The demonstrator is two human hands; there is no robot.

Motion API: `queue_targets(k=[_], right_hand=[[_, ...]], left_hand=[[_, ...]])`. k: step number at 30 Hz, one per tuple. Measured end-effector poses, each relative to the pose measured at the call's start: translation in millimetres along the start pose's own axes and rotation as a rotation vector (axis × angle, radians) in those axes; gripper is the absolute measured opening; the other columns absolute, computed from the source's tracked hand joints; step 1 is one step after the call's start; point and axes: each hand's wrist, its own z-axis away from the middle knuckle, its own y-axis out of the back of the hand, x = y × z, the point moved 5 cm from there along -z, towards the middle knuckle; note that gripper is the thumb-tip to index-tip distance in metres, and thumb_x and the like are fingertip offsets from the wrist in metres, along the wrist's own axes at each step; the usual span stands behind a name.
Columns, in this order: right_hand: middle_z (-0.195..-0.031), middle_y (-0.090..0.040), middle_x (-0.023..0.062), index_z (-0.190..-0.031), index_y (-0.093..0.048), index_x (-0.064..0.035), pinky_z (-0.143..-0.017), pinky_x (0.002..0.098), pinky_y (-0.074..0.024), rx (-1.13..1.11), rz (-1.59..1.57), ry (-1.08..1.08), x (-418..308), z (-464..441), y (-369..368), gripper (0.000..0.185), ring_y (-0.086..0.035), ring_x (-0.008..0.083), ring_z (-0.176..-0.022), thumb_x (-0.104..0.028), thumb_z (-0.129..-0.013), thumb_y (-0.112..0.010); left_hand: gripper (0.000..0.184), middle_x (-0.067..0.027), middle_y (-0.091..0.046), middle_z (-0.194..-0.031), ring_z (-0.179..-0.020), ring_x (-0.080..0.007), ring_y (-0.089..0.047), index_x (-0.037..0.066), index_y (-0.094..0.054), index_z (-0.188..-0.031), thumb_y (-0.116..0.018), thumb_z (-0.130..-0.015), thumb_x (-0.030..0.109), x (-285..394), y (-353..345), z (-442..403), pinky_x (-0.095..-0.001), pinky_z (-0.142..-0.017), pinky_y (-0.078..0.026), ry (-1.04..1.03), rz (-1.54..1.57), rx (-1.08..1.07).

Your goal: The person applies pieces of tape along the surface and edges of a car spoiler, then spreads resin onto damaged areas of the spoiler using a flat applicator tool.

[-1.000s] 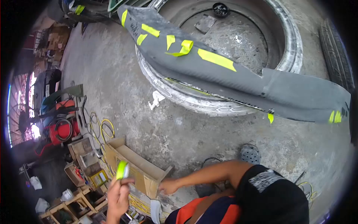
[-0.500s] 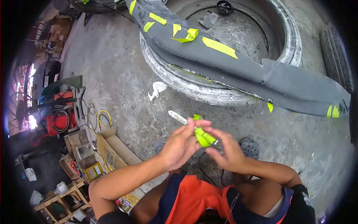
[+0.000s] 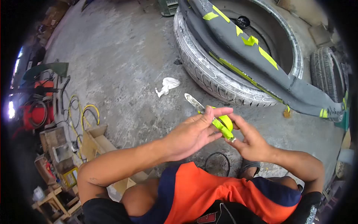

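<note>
A narrow, flat blade with whitish smears points up and left between my hands. Bright yellow-green tape is wrapped around its lower end, and a loop of the tape stands away from it. My left hand pinches the blade near its middle, thumb on top and fingers behind. The thumb and fingers of my right hand close around the taped end. Ahead of both hands, a long dark grey molded panel with yellow-green tape pieces lies across a tire.
A crumpled white rag lies on the concrete floor. Another tire stands at the right. Yellow hose, a red machine and wooden boxes line the left side. A black cup sits inside the large tire.
The view has turned, so the panel and tire now appear farther right. Both hands appear a little farther right with the blade, and my right fingers have come in closer to the taped end.
</note>
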Motion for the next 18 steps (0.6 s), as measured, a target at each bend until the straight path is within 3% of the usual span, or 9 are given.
queue_targets(k=[2,3,4,5,7,8,10,14,18], right_hand=[[-0.121,-0.065,0.0206,-0.141,-0.049,-0.0016,-0.098,0.0444,-0.0494,-0.029,0.101,-0.032,-23,-8,16,0.049,-0.063,0.0368,-0.116,-0.010,-0.096,-0.067],[-0.121,-0.065,0.0206,-0.141,-0.049,-0.0016,-0.098,0.0444,-0.0494,-0.017,0.116,-0.056,-29,-7,24,0.049,-0.063,0.0368,-0.116,-0.010,-0.096,-0.067],[-0.118,-0.065,0.0206,-0.140,-0.050,-0.0013,-0.097,0.0445,-0.0498,-0.012,0.135,-0.160,-28,-1,34,0.048,-0.064,0.0371,-0.113,-0.011,-0.095,-0.068],[-0.115,-0.066,0.0206,-0.138,-0.052,-0.0011,-0.096,0.0446,-0.0503,-0.005,0.152,-0.267,-25,6,44,0.047,-0.065,0.0375,-0.110,-0.011,-0.095,-0.068],[-0.112,-0.067,0.0204,-0.137,-0.052,-0.0007,-0.094,0.0445,-0.0506,-0.004,0.262,-0.353,-24,22,59,0.047,-0.065,0.0375,-0.106,-0.011,-0.094,-0.069],[-0.109,-0.067,0.0202,-0.136,-0.053,-0.0003,-0.093,0.0443,-0.0509,-0.017,0.359,-0.410,-23,31,64,0.047,-0.066,0.0374,-0.103,-0.011,-0.094,-0.070],[-0.108,-0.067,0.0203,-0.135,-0.053,0.0001,-0.091,0.0438,-0.0513,0.015,0.436,-0.422,-11,53,63,0.047,-0.066,0.0374,-0.101,-0.011,-0.093,-0.070],[-0.109,-0.067,0.0210,-0.135,-0.054,0.0014,-0.088,0.0431,-0.0528,0.058,0.315,-0.474,23,77,42,0.047,-0.067,0.0362,-0.098,-0.011,-0.093,-0.072],[-0.115,-0.067,0.0226,-0.136,-0.055,0.0018,-0.092,0.0433,-0.0520,0.051,0.279,-0.581,41,115,38,0.050,-0.067,0.0377,-0.105,-0.013,-0.092,-0.073]], left_hand=[[0.063,-0.0135,-0.055,-0.137,-0.130,-0.0267,-0.054,0.004,-0.041,-0.152,-0.033,-0.110,0.051,28,14,5,-0.0459,-0.115,-0.040,0.093,-0.016,-0.054],[0.063,-0.0142,-0.059,-0.133,-0.124,-0.0271,-0.060,0.004,-0.041,-0.151,-0.034,-0.109,0.051,38,24,7,-0.0458,-0.112,-0.045,0.193,-0.045,-0.080],[0.062,-0.0128,-0.067,-0.122,-0.105,-0.0243,-0.069,0.004,-0.052,-0.143,-0.036,-0.108,0.053,49,40,8,-0.0429,-0.097,-0.054,0.218,-0.194,-0.067],[0.062,-0.0128,-0.067,-0.122,-0.105,-0.0243,-0.069,0.004,-0.052,-0.143,-0.036,-0.108,0.053,62,47,9,-0.0429,-0.097,-0.054,0.228,-0.180,-0.095],[0.052,-0.0097,-0.069,-0.106,-0.091,-0.0236,-0.070,0.007,-0.063,-0.132,-0.049,-0.105,0.049,98,65,6,-0.0406,-0.082,-0.055,0.082,-1.196,0.102],[0.052,-0.0097,-0.069,-0.106,-0.091,-0.0236,-0.070,0.007,-0.063,-0.132,-0.049,-0.105,0.049,96,76,-3,-0.0406,-0.082,-0.055,0.081,-1.187,0.074],[0.040,-0.0050,-0.061,-0.088,-0.076,-0.0211,-0.062,0.012,-0.068,-0.126,-0.061,-0.099,0.041,108,73,-15,-0.0374,-0.069,-0.047,-0.687,-2.028,0.115],[0.048,-0.0020,-0.045,-0.077,-0.069,-0.0187,-0.048,0.009,-0.065,-0.132,-0.065,-0.094,0.037,101,54,-55,-0.0331,-0.066,-0.039,-1.106,-2.209,0.038],[0.053,-0.0004,-0.044,-0.079,-0.073,-0.0185,-0.048,0.005,-0.062,-0.137,-0.066,-0.093,0.035,78,44,-87,-0.0333,-0.069,-0.039,-1.166,-2.193,-0.090]])
